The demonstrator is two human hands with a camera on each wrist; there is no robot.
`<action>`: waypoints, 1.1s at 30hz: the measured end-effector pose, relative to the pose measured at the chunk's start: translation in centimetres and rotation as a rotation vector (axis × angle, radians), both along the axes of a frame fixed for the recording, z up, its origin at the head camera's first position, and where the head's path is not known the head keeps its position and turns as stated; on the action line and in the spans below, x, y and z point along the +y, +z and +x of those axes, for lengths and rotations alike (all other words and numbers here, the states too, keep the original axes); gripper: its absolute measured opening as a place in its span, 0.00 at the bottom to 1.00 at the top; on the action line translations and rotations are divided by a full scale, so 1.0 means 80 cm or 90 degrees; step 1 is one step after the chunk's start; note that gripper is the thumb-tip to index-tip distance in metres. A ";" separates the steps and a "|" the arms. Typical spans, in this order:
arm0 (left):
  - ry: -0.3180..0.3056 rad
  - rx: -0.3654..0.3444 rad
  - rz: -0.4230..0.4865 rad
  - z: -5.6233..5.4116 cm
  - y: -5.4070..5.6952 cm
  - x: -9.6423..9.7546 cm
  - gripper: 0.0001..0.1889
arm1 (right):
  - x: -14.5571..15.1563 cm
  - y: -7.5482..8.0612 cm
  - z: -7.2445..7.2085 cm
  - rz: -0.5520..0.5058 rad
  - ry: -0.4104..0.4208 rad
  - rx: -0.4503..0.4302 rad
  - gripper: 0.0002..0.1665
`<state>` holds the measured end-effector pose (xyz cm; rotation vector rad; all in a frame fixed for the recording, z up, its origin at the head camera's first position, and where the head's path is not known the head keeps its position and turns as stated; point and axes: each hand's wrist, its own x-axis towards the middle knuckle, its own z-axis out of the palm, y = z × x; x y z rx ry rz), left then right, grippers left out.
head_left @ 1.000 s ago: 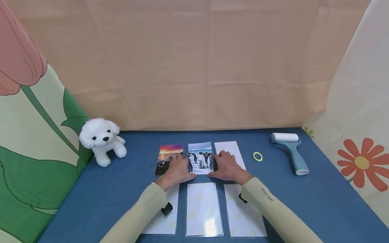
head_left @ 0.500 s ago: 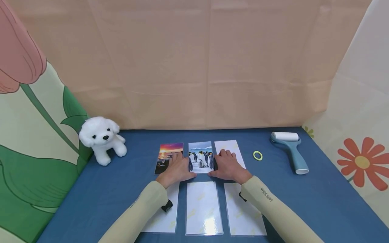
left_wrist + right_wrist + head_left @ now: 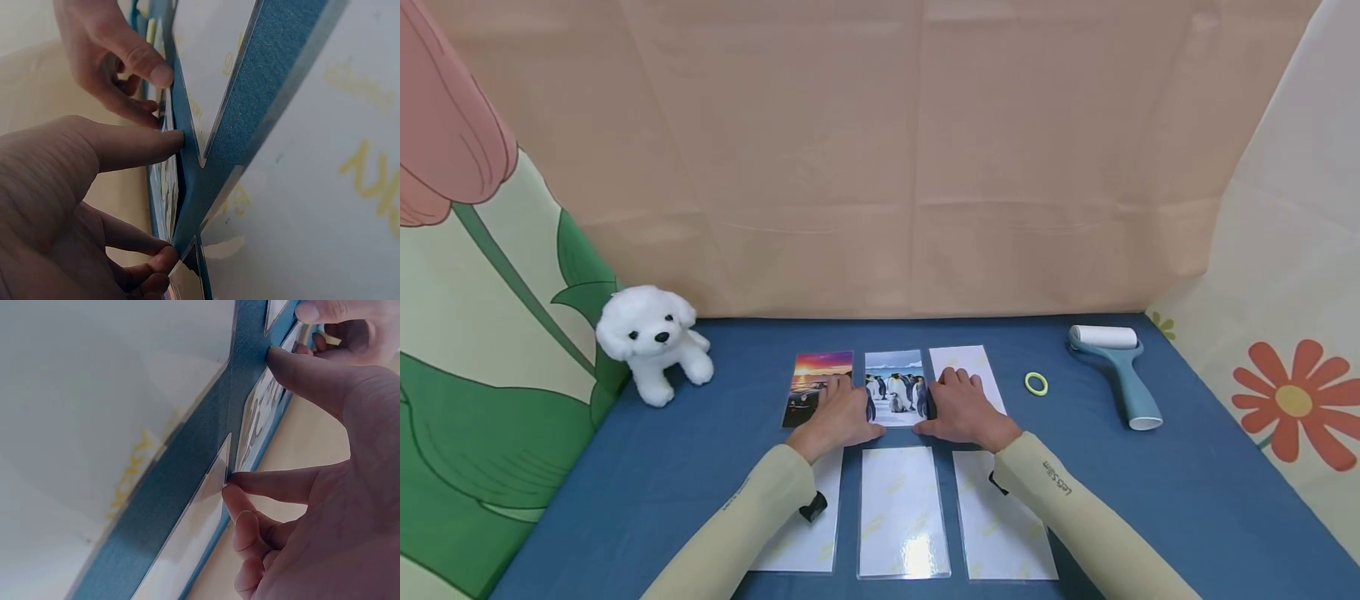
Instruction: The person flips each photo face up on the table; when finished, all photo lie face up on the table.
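Observation:
Flat on the table lies a penguin picture card (image 3: 895,385), in the middle of the back row. My left hand (image 3: 838,419) rests at its left side, overlapping the sunset picture card (image 3: 817,367). My right hand (image 3: 962,414) is at its right side, covering part of a white card (image 3: 982,363). In the left wrist view the thumb (image 3: 147,149) of my left hand lies straight at the penguin card's near edge. The right wrist view shows my right thumb (image 3: 303,370) and straight index finger (image 3: 275,482) at that card, the other fingers curled.
Three white glossy cards lie in the front row, the middle card (image 3: 901,508) between my forearms. To the right are a yellow-green ring (image 3: 1036,384) and a blue-handled white roller (image 3: 1120,367). A white plush dog (image 3: 655,346) sits at the back left.

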<state>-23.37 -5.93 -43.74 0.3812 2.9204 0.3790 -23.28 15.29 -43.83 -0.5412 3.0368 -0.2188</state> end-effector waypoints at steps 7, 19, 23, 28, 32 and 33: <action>0.003 -0.001 0.010 0.003 0.001 0.001 0.28 | 0.003 0.000 0.005 -0.005 0.000 0.002 0.41; -0.063 0.068 0.058 0.022 0.018 0.021 0.35 | 0.031 0.008 0.015 -0.111 0.027 0.124 0.24; -0.087 0.072 0.064 0.024 0.019 0.033 0.33 | 0.047 0.011 0.019 -0.140 0.021 0.142 0.20; -0.119 0.072 0.088 0.022 0.019 0.043 0.29 | 0.069 0.012 0.023 -0.139 -0.004 0.124 0.20; -0.138 0.074 0.098 0.019 0.016 0.054 0.29 | 0.092 0.010 0.025 -0.129 -0.019 0.116 0.20; -0.143 0.072 0.101 0.019 0.015 0.057 0.29 | 0.099 0.011 0.025 -0.127 -0.020 0.114 0.20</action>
